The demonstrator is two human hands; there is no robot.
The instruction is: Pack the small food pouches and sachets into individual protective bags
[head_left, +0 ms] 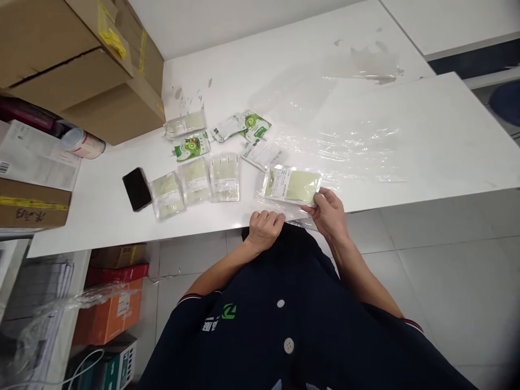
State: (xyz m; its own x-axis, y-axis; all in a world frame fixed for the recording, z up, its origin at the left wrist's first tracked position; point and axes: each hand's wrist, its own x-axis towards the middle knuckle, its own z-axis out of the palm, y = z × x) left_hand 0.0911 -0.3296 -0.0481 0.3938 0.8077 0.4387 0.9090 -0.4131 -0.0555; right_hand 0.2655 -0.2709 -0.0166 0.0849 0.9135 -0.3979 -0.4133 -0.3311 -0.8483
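Observation:
My right hand [328,212] grips the lower right corner of a pale green sachet [298,185] with a white printed label, thumb on top. The sachet is held over the front edge of the table, above crumpled clear plastic film [280,206]. My left hand [265,230] is closed in a fist at the table edge, its fingers curled onto that film; the fingertips are hidden. Just behind the held sachet lies a white printed pouch [262,154]. To the left, similar pale green sachets [225,177] lie in a row.
Green and white fruit-print pouches [192,146] and another wrapped sachet [186,124] lie farther back. A black phone [137,189] is at the left. Cardboard boxes [117,103] and a tin [83,143] stand beyond it. Clear plastic wrap [361,151] spreads over the white table [447,157] at right.

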